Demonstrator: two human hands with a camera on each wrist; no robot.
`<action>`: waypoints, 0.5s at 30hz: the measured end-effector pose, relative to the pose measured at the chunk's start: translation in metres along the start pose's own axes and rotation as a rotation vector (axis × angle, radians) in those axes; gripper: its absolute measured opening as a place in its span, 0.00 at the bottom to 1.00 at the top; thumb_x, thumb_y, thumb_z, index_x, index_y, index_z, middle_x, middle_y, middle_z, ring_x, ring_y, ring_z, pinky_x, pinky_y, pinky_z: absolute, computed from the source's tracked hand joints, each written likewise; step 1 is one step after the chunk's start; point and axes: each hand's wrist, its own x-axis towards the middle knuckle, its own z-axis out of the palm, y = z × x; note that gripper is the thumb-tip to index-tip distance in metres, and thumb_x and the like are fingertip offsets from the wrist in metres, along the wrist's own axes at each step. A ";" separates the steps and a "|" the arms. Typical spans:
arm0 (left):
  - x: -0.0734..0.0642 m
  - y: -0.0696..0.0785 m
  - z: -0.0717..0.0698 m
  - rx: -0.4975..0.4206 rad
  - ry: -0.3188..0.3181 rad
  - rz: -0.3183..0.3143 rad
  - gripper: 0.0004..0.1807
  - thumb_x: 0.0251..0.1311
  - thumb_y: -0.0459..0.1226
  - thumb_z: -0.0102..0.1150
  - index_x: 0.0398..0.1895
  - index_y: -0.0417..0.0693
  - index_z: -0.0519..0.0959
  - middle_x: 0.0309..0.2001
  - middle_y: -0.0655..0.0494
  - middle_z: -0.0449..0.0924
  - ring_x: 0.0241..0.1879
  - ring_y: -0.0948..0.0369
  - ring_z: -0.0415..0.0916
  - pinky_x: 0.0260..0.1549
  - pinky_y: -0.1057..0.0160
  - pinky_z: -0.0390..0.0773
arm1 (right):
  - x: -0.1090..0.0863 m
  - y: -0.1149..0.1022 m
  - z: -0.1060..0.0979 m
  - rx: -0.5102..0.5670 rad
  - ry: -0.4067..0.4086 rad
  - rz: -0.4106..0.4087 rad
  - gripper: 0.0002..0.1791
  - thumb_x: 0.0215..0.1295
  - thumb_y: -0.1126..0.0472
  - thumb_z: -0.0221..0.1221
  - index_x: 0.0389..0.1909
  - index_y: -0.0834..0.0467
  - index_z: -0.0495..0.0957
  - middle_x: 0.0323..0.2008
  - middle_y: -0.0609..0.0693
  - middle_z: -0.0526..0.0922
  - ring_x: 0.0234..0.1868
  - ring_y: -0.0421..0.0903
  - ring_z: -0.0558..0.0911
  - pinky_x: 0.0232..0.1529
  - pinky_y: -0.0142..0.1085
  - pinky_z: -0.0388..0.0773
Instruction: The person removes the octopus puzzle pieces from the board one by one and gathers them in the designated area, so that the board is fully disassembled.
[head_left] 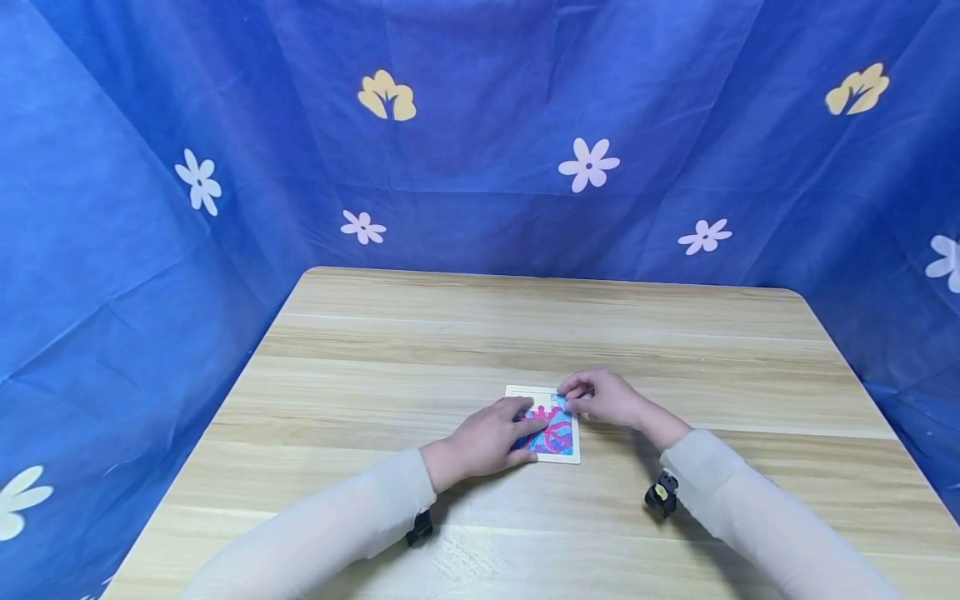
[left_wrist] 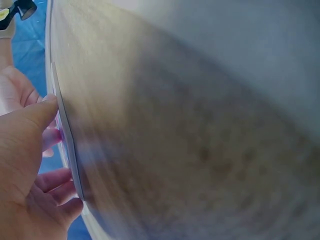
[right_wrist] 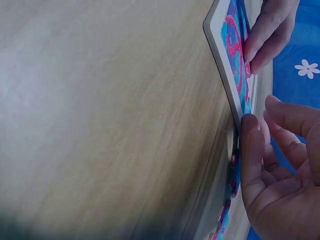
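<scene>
Framed jigsaw puzzle (head_left: 558, 442), pink figure on blue, on bench (head_left: 390, 342). Left hand (head_left: 489, 437) lies across puzzle's left side, fingers spread, released. Right hand (head_left: 606, 397) at puzzle's far right corner, thumb touching; cannot tell whether it grasps anything. Blue flowered cloth (head_left: 480, 142) beyond puzzle.
</scene>
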 end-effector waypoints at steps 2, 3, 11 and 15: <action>0.000 0.000 0.000 0.001 0.003 0.000 0.29 0.62 0.54 0.57 0.64 0.53 0.73 0.63 0.40 0.66 0.62 0.48 0.65 0.62 0.55 0.66 | 0.001 -0.002 0.001 -0.027 -0.004 -0.005 0.11 0.58 0.68 0.64 0.43 0.63 0.82 0.33 0.49 0.83 0.31 0.41 0.78 0.26 0.33 0.79; 0.000 0.000 0.000 0.001 0.005 0.001 0.29 0.62 0.53 0.57 0.64 0.53 0.73 0.63 0.40 0.66 0.62 0.48 0.65 0.61 0.55 0.66 | 0.001 -0.002 0.001 -0.044 -0.010 -0.017 0.11 0.58 0.68 0.64 0.43 0.63 0.82 0.33 0.48 0.83 0.31 0.41 0.79 0.26 0.32 0.79; -0.001 0.002 -0.002 -0.009 -0.001 -0.003 0.29 0.62 0.53 0.58 0.64 0.52 0.73 0.63 0.40 0.66 0.62 0.48 0.65 0.61 0.54 0.67 | 0.004 -0.005 0.002 -0.118 -0.063 -0.029 0.10 0.58 0.69 0.63 0.42 0.59 0.84 0.35 0.46 0.83 0.38 0.42 0.79 0.36 0.33 0.78; -0.001 0.002 -0.002 -0.005 -0.001 -0.004 0.29 0.62 0.53 0.58 0.64 0.51 0.73 0.63 0.40 0.66 0.62 0.48 0.65 0.60 0.55 0.68 | 0.005 -0.006 0.002 -0.141 -0.091 -0.027 0.10 0.58 0.68 0.63 0.41 0.60 0.84 0.34 0.45 0.83 0.37 0.41 0.79 0.37 0.33 0.78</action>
